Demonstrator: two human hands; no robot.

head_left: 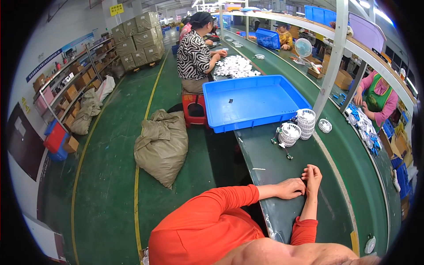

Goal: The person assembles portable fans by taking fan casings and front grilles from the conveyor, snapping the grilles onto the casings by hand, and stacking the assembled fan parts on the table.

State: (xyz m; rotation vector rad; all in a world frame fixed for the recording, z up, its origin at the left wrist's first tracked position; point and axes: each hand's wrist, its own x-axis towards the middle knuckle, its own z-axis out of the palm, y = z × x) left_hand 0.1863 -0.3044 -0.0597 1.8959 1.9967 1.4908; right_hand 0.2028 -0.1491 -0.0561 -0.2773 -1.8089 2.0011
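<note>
Both my hands are over the dark green bench, just in front of the white baskets. My left hand [290, 189] reaches in from the left, back up, its fingers curled down beside my right wrist; nothing shows in it. Upright beside it is my right hand [313, 177], its fingers loosely bent and holding nothing that I can see. Ahead of them stand a stack of white plastic fan-guard baskets [305, 123] and a single basket [289, 134] filled with white parts. A small part on a wire [289, 156] lies near it, and a thin white strip [259, 168] lies to the left.
A large blue tray [254, 119] sits at the bench's far end. Beyond it, a person in a patterned top [193, 55] works at a pile of white parts [236, 67]. A white post [332, 66] rises right of the baskets, beside a green conveyor [353, 176]. A stuffed sack [161, 148] stands left.
</note>
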